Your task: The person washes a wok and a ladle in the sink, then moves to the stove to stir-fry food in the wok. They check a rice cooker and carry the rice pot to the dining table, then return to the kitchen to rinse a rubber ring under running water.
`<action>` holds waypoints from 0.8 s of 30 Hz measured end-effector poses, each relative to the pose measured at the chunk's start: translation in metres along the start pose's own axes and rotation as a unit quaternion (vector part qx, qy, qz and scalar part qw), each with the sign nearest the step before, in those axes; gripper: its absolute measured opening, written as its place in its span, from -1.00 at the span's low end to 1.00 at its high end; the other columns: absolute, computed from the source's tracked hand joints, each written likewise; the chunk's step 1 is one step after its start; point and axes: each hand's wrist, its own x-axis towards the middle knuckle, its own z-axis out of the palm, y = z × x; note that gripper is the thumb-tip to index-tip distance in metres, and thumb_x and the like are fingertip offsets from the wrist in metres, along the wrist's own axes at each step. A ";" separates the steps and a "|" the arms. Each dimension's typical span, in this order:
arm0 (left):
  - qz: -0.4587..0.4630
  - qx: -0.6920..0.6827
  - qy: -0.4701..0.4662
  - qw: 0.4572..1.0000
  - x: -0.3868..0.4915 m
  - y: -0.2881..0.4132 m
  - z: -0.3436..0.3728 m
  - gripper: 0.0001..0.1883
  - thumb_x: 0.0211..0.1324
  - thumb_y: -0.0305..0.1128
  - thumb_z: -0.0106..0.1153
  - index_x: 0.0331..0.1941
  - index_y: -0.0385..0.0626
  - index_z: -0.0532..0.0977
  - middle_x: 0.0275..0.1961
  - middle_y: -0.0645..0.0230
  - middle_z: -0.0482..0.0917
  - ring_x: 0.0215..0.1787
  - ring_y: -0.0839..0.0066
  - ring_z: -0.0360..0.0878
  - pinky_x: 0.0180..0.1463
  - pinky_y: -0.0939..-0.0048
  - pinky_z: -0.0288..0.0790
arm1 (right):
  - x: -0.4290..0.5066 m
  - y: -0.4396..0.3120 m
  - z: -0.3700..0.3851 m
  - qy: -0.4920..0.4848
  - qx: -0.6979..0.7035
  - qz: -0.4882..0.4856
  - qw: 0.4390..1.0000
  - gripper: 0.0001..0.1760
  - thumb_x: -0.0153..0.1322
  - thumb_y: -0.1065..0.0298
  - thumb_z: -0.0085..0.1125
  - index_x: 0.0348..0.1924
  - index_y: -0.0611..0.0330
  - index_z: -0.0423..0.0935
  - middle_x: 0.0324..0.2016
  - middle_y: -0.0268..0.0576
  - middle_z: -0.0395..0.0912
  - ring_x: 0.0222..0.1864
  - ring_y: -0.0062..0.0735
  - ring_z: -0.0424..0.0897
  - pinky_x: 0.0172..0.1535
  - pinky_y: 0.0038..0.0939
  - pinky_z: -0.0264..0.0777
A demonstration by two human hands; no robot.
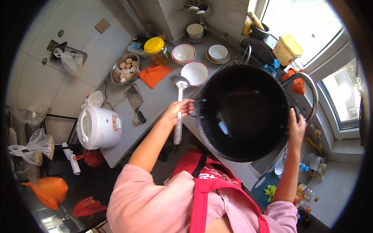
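A large black wok is held up before me, its dark inside facing the camera. My left hand grips its left side handle and also has a metal ladle in it, the bowl end pointing away from me. My right hand holds the wok's right side handle. Just beyond the ladle sits a white bowl with a red rim. The curved metal faucet stands beside the wok on the right. The wok hides much of the counter and sink area.
Along the back are a steel bowl of eggs, a yellow-lidded jar and stacked bowls. A cleaver and a white rice cooker lie left. A blue cutting board with chopped greens is lower right.
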 end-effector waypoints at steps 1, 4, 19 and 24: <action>0.032 0.032 0.041 0.998 -0.023 0.020 -0.011 -0.68 0.37 -0.24 0.13 -0.01 -0.26 0.58 -0.30 0.36 0.62 -0.28 0.55 0.64 -0.13 0.46 0.61 | 0.000 0.020 0.015 -0.040 0.051 0.001 0.998 -0.64 0.55 0.04 0.13 -0.36 0.15 0.51 -0.62 -0.50 0.30 -0.57 -0.72 0.28 -0.48 -0.58 0.14; 0.105 0.125 0.172 0.971 -0.082 0.068 -0.072 -0.63 0.40 -0.16 0.10 0.00 -0.26 0.59 -0.29 0.44 0.60 -0.35 0.65 0.57 -0.19 0.51 0.58 | -0.026 0.031 0.099 -0.141 0.156 0.090 0.973 -0.52 0.59 -0.07 -0.03 -0.25 0.26 0.48 -0.64 -0.45 0.21 -0.57 -0.61 0.22 -0.44 -0.50 0.11; 0.163 0.350 0.347 0.855 -0.011 0.120 -0.352 -0.61 0.47 -0.15 -0.03 -0.05 -0.30 0.56 -0.35 0.37 0.61 -0.40 0.63 0.51 -0.30 0.54 0.46 | -0.036 0.047 0.413 -0.263 0.237 0.218 0.910 -0.57 0.63 0.04 -0.14 -0.25 0.27 0.42 -0.67 -0.41 0.21 -0.59 -0.55 0.22 -0.41 -0.41 0.19; 0.188 0.412 0.359 0.816 0.015 0.126 -0.365 -0.62 0.48 -0.15 -0.04 -0.05 -0.28 0.55 -0.37 0.38 0.61 -0.41 0.64 0.51 -0.28 0.55 0.48 | -0.029 0.045 0.433 -0.261 0.268 0.203 0.905 -0.60 0.63 0.04 -0.13 -0.26 0.24 0.39 -0.66 -0.45 0.10 -0.58 -0.54 0.12 -0.38 -0.42 0.11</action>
